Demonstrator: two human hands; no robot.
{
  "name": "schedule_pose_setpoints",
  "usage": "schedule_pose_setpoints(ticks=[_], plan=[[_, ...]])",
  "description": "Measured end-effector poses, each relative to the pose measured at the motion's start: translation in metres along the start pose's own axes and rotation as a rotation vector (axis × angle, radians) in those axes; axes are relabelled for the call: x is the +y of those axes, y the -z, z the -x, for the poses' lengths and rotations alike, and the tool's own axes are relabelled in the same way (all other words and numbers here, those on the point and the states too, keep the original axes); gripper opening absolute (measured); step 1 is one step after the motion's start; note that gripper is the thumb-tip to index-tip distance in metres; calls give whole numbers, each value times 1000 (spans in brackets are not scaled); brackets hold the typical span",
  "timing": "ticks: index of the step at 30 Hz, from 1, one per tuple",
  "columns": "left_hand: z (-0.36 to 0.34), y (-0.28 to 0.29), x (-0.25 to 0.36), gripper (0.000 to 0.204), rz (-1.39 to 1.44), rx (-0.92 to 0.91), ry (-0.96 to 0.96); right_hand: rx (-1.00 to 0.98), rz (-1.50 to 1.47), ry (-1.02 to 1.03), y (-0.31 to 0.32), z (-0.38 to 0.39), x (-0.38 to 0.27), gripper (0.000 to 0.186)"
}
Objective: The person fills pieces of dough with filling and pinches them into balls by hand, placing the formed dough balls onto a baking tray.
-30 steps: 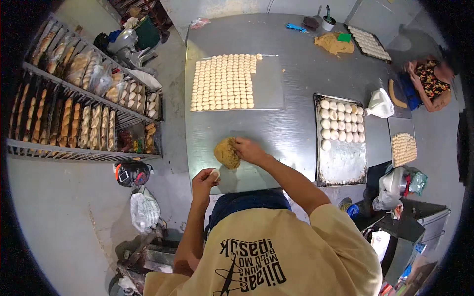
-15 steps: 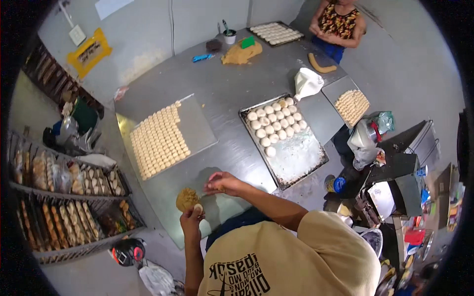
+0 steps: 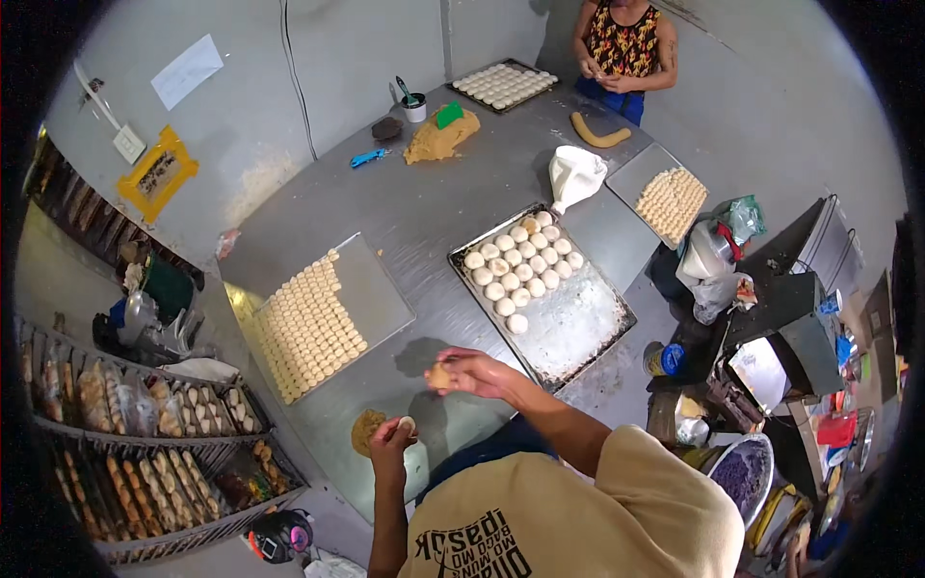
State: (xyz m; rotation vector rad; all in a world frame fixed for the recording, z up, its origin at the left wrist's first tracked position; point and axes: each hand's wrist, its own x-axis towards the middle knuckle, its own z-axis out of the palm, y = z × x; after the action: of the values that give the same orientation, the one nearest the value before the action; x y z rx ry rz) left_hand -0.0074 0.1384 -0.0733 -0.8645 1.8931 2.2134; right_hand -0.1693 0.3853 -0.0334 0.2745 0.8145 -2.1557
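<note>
My left hand (image 3: 389,445) is closed on a small pale dough piece (image 3: 408,424), held between thumb and fingers. Close beside it on the table lies a mound of crumbly brown filling (image 3: 367,431), partly covered by the hand. In my right hand (image 3: 477,374), raised a little above the table, a small tan lump of filling (image 3: 440,376) is gripped at the fingertips. To the left a flat tray (image 3: 381,294) carries many small dough pieces (image 3: 313,328) in rows. On the right a dark-rimmed baking tray (image 3: 588,332) holds rows of round white dough balls (image 3: 525,260).
Across the metal table (image 3: 385,212) sit a big tan dough mass (image 3: 441,140), a brush in a cup (image 3: 414,106) and a white piping bag (image 3: 576,176). At the far right a person (image 3: 626,48) works with both hands. A bread rack (image 3: 154,433) stands at left.
My right hand has moved right, away from the filling mound, with the tan lump now showing in its fingers. My left hand has shifted slightly right and down. The view has tilted.
</note>
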Motion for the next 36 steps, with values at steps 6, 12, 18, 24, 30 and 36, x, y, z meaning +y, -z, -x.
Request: schedule_pose_setpoints(ticks=[6, 12, 18, 24, 30, 36], plan=[[-1, 3, 3, 26, -211, -16, -29, 50, -271, 4, 86, -11, 49, 25], [-32, -4, 12, 30, 171, -144, 21, 300, 299, 54, 6, -54, 30, 66], [-24, -26, 57, 29, 190, -37, -70, 39, 705, 104, -38, -33, 4, 29], [-12, -26, 59, 30, 387, -1, -2, -112, 1064, 429, -58, 11, 21, 38], [-4, -27, 61, 34, 427, -123, -10, -36, 1214, 376, -56, -1, 42, 37], [9, -17, 70, 39, 362, -194, -23, -157, 826, 158, -42, -9, 30, 33]])
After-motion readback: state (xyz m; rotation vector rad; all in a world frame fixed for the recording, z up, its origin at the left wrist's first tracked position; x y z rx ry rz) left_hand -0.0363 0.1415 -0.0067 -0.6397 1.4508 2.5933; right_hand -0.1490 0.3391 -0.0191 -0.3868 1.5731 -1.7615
